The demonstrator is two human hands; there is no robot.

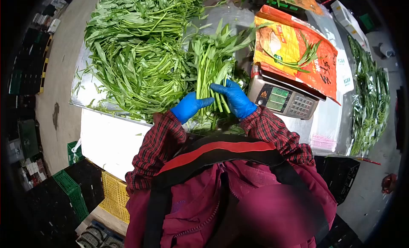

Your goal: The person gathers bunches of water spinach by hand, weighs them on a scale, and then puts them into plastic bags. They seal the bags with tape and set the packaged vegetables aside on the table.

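Observation:
Both my hands wear blue gloves and meet at a bunch of leafy green stalks (208, 69), its cut ends toward me and its leaves pointing away. My left hand (187, 107) grips the bunch's left side, thumb laid across the stems. From the right, my right hand (235, 99) wraps round the lower stems. A big heap of the same greens (136, 64) spreads over the metal table to the left. Just right of my right hand stands a digital scale (285, 96), its display lit. An orange and yellow printed sack (294, 47) covers its pan, with a loose sprig (304, 56) on top.
Bagged greens (368, 94) lie along the right side, beside a stack of clear plastic bags (328, 128). A white board (110, 137) lies at the table's front left. Below it are a yellow crate (114, 192) and a green crate (70, 190) on the floor.

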